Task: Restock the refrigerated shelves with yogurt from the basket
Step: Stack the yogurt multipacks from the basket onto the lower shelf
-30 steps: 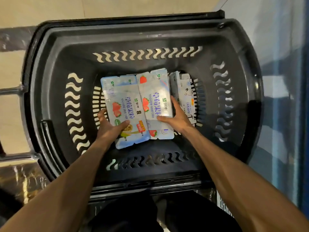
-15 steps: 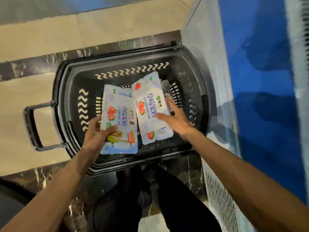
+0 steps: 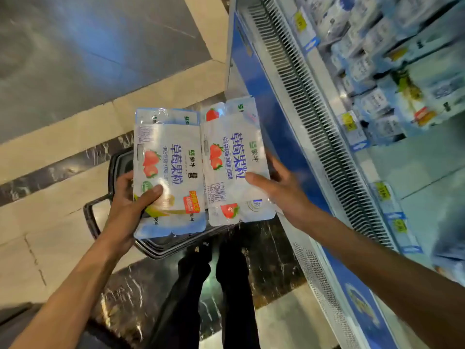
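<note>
Above basket (image 3: 118, 167), hands grip flat (glossy, film-wrapped) yogurt packs (image 3: 201, 167).

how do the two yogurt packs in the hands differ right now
The left yogurt pack, held by the left hand, carries an orange promo sticker and a yellow swoosh near its lower end; the right yogurt pack, in the right hand, has neither. The right pack sits higher and tilts slightly toward the refrigerated shelves; the left hangs lower, over the basket. Both are white-blue strawberry packs held edge to edge, thumbs on top.

Glossy plastic-wrapped yogurt packs (image 3: 201, 167), black plastic basket (image 3: 118, 162), polished stone floor (image 3: 75, 59).
</note>
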